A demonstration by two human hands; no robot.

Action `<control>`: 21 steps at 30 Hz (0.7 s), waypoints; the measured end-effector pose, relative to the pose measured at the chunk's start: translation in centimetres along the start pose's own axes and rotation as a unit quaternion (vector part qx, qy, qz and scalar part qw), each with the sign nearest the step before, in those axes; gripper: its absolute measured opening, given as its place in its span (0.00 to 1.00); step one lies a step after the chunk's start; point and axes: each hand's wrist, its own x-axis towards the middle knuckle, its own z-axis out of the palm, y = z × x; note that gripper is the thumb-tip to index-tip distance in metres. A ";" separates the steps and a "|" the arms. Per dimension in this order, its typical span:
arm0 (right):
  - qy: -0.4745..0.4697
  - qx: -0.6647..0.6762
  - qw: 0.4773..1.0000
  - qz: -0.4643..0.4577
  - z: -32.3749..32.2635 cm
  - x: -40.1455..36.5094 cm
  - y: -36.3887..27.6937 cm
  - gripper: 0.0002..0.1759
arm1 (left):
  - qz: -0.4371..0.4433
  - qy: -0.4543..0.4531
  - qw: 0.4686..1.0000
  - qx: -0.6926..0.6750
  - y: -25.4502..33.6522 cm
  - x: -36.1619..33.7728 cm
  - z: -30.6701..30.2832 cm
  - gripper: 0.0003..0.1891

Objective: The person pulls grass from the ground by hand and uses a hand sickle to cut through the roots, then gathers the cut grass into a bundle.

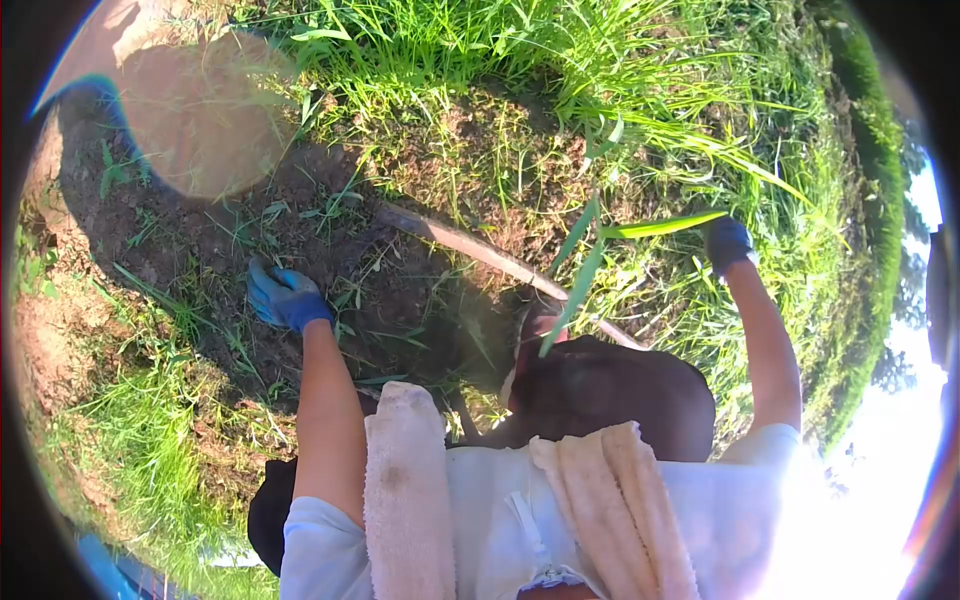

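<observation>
My left hand [284,296], in a blue and grey glove, is low over the dark soil [330,200] with its fingers somewhat apart and nothing visible in them. Out to the right, my right hand [728,245] wears a dark blue glove and is closed on the end of a long green plant [655,228]. The plant's leaves spread leftward and down in front of my leg. Between my hands a wooden handle [480,250] lies slantwise on the ground, its lower part near my shoe; neither hand touches it.
Tall green grass [620,60] grows along the top and right. More grass [150,440] stands at the lower left beside bare reddish soil. My bent knee [620,390] is below the handle. A pale towel [405,490] hangs over my shirt. Strong glare covers the lower right.
</observation>
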 end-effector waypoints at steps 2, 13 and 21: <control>0.125 0.167 0.957 -0.200 -3.9 -0.5 -9.0 0.12 | 0.004 0.004 1.000 -0.008 0.0 -0.1 0.1 0.21; 0.254 0.031 0.954 -0.157 -5.9 16.0 -19.1 0.16 | 0.022 0.005 0.999 -0.025 -0.3 0.1 0.4 0.20; 0.087 0.024 0.989 -0.116 -10.4 14.3 -18.3 0.18 | 0.021 0.013 1.000 -0.017 -0.2 0.2 0.1 0.21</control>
